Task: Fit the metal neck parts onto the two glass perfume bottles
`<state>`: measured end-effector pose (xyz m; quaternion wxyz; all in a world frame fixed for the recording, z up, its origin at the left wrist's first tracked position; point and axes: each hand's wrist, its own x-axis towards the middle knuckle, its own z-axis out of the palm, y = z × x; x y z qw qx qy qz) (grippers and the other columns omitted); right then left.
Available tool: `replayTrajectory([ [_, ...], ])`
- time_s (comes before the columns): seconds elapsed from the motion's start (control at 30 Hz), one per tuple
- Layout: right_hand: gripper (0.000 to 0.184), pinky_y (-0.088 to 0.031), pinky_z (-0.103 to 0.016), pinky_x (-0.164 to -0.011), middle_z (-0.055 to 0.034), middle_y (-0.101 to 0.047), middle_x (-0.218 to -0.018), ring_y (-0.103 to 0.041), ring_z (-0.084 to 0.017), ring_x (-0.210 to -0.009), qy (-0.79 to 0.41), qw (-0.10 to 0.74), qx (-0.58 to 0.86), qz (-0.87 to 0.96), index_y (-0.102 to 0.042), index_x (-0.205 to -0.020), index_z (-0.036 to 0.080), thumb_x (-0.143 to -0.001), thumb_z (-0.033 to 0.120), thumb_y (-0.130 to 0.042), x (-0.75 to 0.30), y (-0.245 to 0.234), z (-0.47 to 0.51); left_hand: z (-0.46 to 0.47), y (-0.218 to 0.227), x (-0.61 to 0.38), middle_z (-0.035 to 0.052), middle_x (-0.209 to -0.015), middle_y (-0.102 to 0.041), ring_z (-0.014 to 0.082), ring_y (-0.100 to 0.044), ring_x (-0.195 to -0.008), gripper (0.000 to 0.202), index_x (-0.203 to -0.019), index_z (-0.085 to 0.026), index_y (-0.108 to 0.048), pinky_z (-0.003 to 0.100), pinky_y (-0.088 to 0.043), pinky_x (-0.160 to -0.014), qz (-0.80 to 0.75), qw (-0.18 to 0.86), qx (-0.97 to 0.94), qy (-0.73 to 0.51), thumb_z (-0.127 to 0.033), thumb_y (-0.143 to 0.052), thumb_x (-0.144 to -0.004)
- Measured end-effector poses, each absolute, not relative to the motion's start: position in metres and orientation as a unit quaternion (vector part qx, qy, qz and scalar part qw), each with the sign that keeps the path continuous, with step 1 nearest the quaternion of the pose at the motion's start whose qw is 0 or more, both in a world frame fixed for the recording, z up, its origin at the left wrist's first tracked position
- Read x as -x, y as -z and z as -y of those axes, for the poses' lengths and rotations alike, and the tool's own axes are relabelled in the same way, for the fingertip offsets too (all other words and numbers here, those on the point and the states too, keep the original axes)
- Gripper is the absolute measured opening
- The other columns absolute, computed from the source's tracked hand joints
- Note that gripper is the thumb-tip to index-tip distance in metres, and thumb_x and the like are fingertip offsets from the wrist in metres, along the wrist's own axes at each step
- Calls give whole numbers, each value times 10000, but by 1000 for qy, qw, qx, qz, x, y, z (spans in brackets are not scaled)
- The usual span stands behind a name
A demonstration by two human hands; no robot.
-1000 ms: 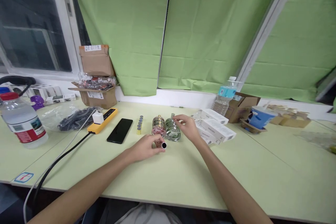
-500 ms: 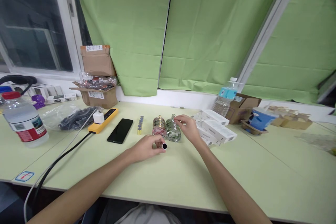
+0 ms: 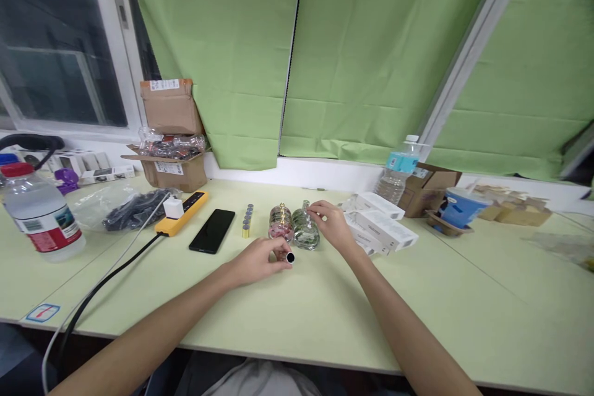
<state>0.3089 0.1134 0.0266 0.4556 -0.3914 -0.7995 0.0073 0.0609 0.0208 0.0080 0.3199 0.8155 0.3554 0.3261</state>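
Note:
My left hand [image 3: 262, 262] grips a small silver-rimmed tube [image 3: 290, 257] whose dark round end faces me. It is just in front of a pink ribbed glass container [image 3: 280, 226] with a gold knob on top. Touching that container on its right stands a green-tinted ribbed glass container [image 3: 305, 232] with a narrow clear top. My right hand [image 3: 330, 223] has thumb and fingers pinched together at this top; what lies between the fingertips is too small to make out. A row of small gold cylinders with silvery ends [image 3: 247, 221] stands left of the containers.
A black phone [image 3: 212, 231] lies left of the cylinders, beside a yellow power strip [image 3: 185, 213] with cables. White boxes [image 3: 380, 229] are piled right of my right hand. Further out are a large red-capped bottle [image 3: 41, 216], a water bottle [image 3: 398, 170] and cardboard boxes [image 3: 179, 170].
Hands and objects hold almost the same positions; the whole view has shifted very slightly.

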Motion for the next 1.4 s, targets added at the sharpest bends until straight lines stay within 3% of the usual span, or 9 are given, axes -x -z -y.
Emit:
replayTrajectory([
  [0.2,270,-537,-354,-684,-83,-679,-944,-631,-214,-802,-3,451,378,809,-756,-985,253,-941,350,-509,-309,-28,-111,-22,-8,-60,24,-881,-648,138,-579,-720,281,-991,-187,-628,233,-441,-633,-348,320,-819,-325,-403,-676,-817],
  [0.4,385,-544,-341,-674,-114,-618,-1174,-625,-210,-852,29,527,386,757,-628,-1249,247,-939,432,-494,-299,-48,-83,-23,-7,-59,12,-839,-650,131,-578,-706,253,-974,-186,-638,235,-444,-653,-332,318,-823,-334,-393,-670,-833],
  [0.5,368,-519,-324,-655,-84,-683,-867,-615,-189,-708,-6,524,392,756,-724,-887,210,-953,467,-469,-284,-55,-63,-27,-6,-59,19,-848,-661,142,-594,-744,211,-974,-181,-648,233,-445,-657,-334,306,-821,-348,-354,-646,-854],
  [0.57,531,-475,-304,-552,-38,-598,-559,-543,-154,-516,-82,484,417,765,-653,-588,198,-957,514,-438,-271,-56,-50,-30,-6,-59,28,-891,-669,146,-594,-761,186,-970,-180,-652,232,-442,-650,-344,280,-817,-369,-329,-639,-858],
  [0.63,583,-407,-281,-443,-18,-555,-476,-490,-133,-434,-174,432,440,768,-623,-525,191,-933,568,-448,-257,-56,-40,-32,-7,-58,28,-922,-671,139,-582,-748,157,-971,-186,-650,232,-437,-643,-351,243,-814,-393,-302,-614,-873],
  [0.8,374,-419,-243,-431,-30,-685,-703,-586,-155,-565,-291,374,410,779,-738,-974,222,-866,545,-585,-238,-52,-27,-34,-7,-53,5,-828,-634,127,-542,-682,73,-905,-192,-625,237,-414,-623,-377,115,-828,-399,-178,-570,-858],
  [0.97,450,-500,-279,-547,-43,-682,-809,-575,-136,-591,-377,321,368,787,-649,-1238,210,-854,445,-644,-244,-47,-33,-32,-8,-50,11,-941,-649,124,-577,-730,134,-966,-221,-620,239,-412,-641,-354,48,-853,-379,-170,-518,-896],
  [1.23,463,-511,-295,-620,-38,-679,-845,-617,-150,-671,-446,273,304,796,-607,-1290,216,-885,439,-615,-259,-59,-36,-31,-12,-50,-2,-916,-671,138,-612,-733,220,-1118,-241,-566,248,-424,-629,-402,43,-830,-385,-216,-522,-904],
  [1.4,385,-533,-337,-756,-63,-725,-961,-666,-195,-832,-291,449,370,759,-685,-1153,206,-859,451,-646,-276,-62,-54,-31,-9,-52,5,-1013,-682,130,-616,-723,160,-1053,-235,-579,259,-437,-656,-391,40,-833,-389,-230,-460,-946],
])
